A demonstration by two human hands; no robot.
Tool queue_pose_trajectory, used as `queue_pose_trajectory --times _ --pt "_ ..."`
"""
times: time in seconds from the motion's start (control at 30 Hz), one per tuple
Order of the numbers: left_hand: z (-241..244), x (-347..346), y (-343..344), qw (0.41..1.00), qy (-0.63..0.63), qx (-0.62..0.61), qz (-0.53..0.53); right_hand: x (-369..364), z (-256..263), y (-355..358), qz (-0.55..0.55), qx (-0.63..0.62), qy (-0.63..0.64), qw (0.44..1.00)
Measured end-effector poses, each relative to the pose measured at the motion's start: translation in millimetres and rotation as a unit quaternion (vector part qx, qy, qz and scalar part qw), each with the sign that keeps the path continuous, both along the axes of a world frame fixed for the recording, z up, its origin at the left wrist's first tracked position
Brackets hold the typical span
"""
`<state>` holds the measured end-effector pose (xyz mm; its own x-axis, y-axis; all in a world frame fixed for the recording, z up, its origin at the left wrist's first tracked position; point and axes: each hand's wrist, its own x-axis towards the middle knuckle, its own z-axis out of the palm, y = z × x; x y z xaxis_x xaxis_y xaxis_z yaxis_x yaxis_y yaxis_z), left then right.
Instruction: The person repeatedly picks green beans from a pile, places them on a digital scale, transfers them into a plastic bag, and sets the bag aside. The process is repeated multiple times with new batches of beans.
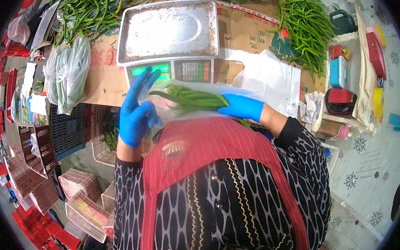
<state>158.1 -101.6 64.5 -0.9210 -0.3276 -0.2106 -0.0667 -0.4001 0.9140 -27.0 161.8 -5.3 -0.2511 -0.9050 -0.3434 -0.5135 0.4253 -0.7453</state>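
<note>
A bundle of long green peppers [198, 99] lies across the front of my apron, in and around a thin clear plastic bag [183, 115]. My right hand [244, 107], in a blue glove, is closed round the right end of the bundle. My left hand [135, 112], also gloved in blue, is at the bag's left end, two fingers stretched up over the scale's lit display and the others bent; whether they pinch the film cannot be told. Beyond the hands stands a digital scale with a bare metal pan [169, 30]. White plastic bags [271, 74] lie right of it.
Piles of green peppers lie at the back left [90, 8] and back right [303, 28]. A filled plastic bag [67, 72] sits left of the scale. At right is a box [359, 100] of small items. Plastic crates [88, 211] stand on the floor at lower left.
</note>
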Motion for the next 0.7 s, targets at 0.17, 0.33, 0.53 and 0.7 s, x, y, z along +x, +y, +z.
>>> queue_pose_trajectory --times 0.17,0.33,0.53,0.7 --pt "19 10 10 0.999 0.04 0.005 0.011 12 43 25 -0.035 0.023 0.105 0.994" --pt "24 14 21 0.998 0.047 0.032 -0.035 22 32 43 -0.059 0.02 0.147 0.987" --pt "39 -2 27 0.994 0.025 -0.006 -0.106 19 22 -31 0.023 -0.042 0.162 0.986" --pt "35 3 17 0.997 -0.038 -0.006 -0.059 -4 -112 -43 -0.004 -0.058 0.088 0.994"
